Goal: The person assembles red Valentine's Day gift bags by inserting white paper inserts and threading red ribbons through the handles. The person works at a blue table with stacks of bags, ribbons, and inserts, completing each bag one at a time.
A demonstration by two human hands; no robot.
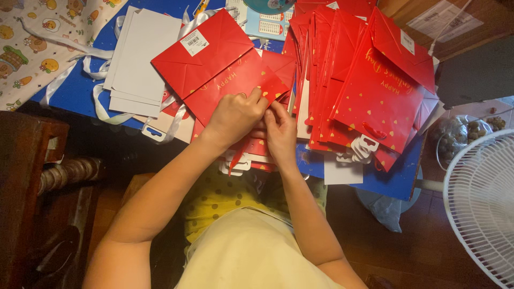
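A red paper gift bag [214, 59] with small gold hearts lies flat on the blue table [396, 179] in front of me. My left hand [235, 115] presses on its near edge, fingers curled. My right hand [281, 131] pinches the same edge beside it, both hands touching the bag and a thin red ribbon [237, 155] that hangs below them. To the right, a thick stack of matching red bags [364, 80] fans out, with white plastic handle tabs [361, 147] at its near edge.
White card sheets [139, 59] and white ribbons [101, 101] lie at the left on the table. A patterned cloth [37, 48] is at far left, a dark wooden chair [32, 176] below it. A white fan [482, 203] stands at right beside a clear bag of brown items [460, 134].
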